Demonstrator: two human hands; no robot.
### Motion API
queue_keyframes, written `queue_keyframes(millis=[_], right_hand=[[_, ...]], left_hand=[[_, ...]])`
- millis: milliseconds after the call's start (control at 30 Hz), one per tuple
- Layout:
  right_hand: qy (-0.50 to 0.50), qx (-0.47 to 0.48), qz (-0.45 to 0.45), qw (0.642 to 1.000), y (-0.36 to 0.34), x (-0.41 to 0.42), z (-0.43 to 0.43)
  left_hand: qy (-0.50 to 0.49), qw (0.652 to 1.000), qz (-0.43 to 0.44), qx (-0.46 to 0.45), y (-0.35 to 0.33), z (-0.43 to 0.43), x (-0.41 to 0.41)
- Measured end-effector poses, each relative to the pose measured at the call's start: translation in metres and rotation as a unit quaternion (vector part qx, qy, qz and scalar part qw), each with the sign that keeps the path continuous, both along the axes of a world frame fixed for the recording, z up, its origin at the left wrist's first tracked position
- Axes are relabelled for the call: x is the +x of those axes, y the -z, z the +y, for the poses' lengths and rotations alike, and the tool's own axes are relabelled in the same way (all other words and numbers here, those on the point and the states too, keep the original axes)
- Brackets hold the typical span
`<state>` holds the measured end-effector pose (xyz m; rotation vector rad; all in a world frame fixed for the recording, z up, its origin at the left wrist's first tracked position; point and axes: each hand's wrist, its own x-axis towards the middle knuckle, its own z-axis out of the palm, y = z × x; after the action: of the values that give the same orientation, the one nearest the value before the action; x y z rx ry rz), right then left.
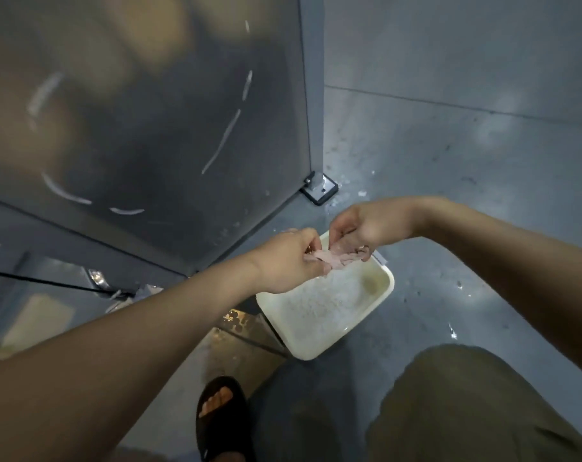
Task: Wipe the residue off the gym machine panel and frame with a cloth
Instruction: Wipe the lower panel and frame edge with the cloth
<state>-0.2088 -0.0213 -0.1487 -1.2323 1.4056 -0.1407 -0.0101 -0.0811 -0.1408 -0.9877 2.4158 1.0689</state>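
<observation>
Holding cloth (337,256), L hand (288,261) + R hand (361,228), over tub (316,353), grey floor (449,168).

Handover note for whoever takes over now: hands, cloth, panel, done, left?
Hands: left hand and right hand each grip an end of the pink cloth, bunched between them above the white basin of sudsy water on the floor.
The panel shows white residue streaks; the frame post stands at its right edge, state unclear.
Done: cloth probably wetted.
Left: wipe the streaks, then the frame post.
</observation>
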Motion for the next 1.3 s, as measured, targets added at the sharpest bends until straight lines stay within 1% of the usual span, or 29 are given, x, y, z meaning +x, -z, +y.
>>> queue_keyframes(millis=[67,133,200,233,267,300,367,400,433,500,533,633,767,867,900,967,1000,1033,1067,1100,1167,1200,1233,1267,1300], right_hand=[[0.032,0.005,-0.013,0.999,-0.019,0.002,-0.007],[0.066,-0.001,-0.018,0.998,-0.034,0.011,-0.012],[0.104,-0.022,-0.086,0.991,-0.043,0.021,-0.014],[0.115,-0.028,-0.126,0.985,-0.046,0.025,-0.012],[0.115,-0.032,-0.147,0.982,-0.047,0.029,-0.011],[0.106,-0.041,-0.144,0.983,-0.046,0.031,-0.010],[0.090,-0.080,-0.105,0.987,-0.039,0.036,-0.009],[0.102,-0.099,-0.097,0.985,-0.034,0.039,-0.009],[0.131,-0.109,-0.110,0.979,-0.028,0.042,-0.010],[0.197,-0.104,-0.150,0.963,-0.022,0.048,-0.009],[0.207,-0.111,-0.141,0.962,-0.021,0.051,-0.008],[0.208,-0.154,-0.069,0.964,-0.022,0.056,-0.009],[0.221,-0.179,-0.052,0.957,-0.024,0.062,-0.007],[0.237,-0.190,-0.055,0.951,-0.023,0.061,-0.005],[0.245,-0.182,-0.079,0.949,-0.024,0.059,-0.004],[0.269,-0.148,-0.184,0.934,-0.025,0.053,-0.001],[0.277,-0.130,-0.233,0.923,-0.026,0.050,0.001],[0.280,-0.122,-0.259,0.916,-0.027,0.047,0.001],[0.278,-0.124,-0.262,0.916,-0.028,0.045,0.001],[0.277,-0.127,-0.249,0.919,-0.028,0.043,0.001],[0.264,-0.115,-0.183,0.940,-0.027,0.038,-0.001],[0.246,-0.102,-0.148,0.952,-0.027,0.035,-0.002],[0.228,-0.086,-0.129,0.961,-0.026,0.034,-0.002],[0.221,-0.074,-0.131,0.964,-0.025,0.036,-0.002],[0.240,-0.069,-0.159,0.955,-0.023,0.038,-0.004]], left_hand=[[-0.043,0.998,0.055,0.000,-0.022,0.003,0.006],[-0.095,0.991,0.090,0.019,-0.036,0.003,0.015],[-0.164,0.977,0.118,0.072,-0.045,0.001,0.027],[-0.200,0.966,0.132,0.099,-0.047,-0.001,0.032],[-0.235,0.954,0.142,0.123,-0.047,-0.004,0.037],[-0.269,0.940,0.147,0.149,-0.046,-0.006,0.042],[-0.325,0.910,0.154,0.208,-0.044,-0.008,0.050],[-0.329,0.904,0.155,0.226,-0.043,-0.009,0.053],[-0.318,0.908,0.155,0.226,-0.043,-0.011,0.055],[-0.289,0.921,0.158,0.208,-0.042,-0.015,0.057],[-0.280,0.928,0.153,0.191,-0.042,-0.016,0.057],[-0.263,0.947,0.134,0.130,-0.039,-0.018,0.056],[-0.265,0.944,0.145,0.136,-0.043,-0.014,0.055],[-0.248,0.949,0.159,0.110,-0.046,-0.014,0.054],[-0.247,0.948,0.172,0.106,-0.047,-0.013,0.054],[-0.256,0.943,0.191,0.096,-0.046,-0.015,0.054],[-0.266,0.940,0.194,0.094,-0.045,-0.016,0.054],[-0.281,0.934,0.200,0.097,-0.046,-0.016,0.054],[-0.302,0.923,0.214,0.107,-0.045,-0.018,0.055],[-0.328,0.906,0.235,0.125,-0.046,-0.020,0.055],[-0.386,0.862,0.276,0.178,-0.048,-0.022,0.052],[-0.404,0.848,0.283,0.195,-0.049,-0.022,0.050],[-0.413,0.841,0.285,0.203,-0.051,-0.022,0.048],[-0.417,0.836,0.288,0.211,-0.050,-0.021,0.047],[-0.416,0.832,0.291,0.222,-0.051,-0.019,0.046]])
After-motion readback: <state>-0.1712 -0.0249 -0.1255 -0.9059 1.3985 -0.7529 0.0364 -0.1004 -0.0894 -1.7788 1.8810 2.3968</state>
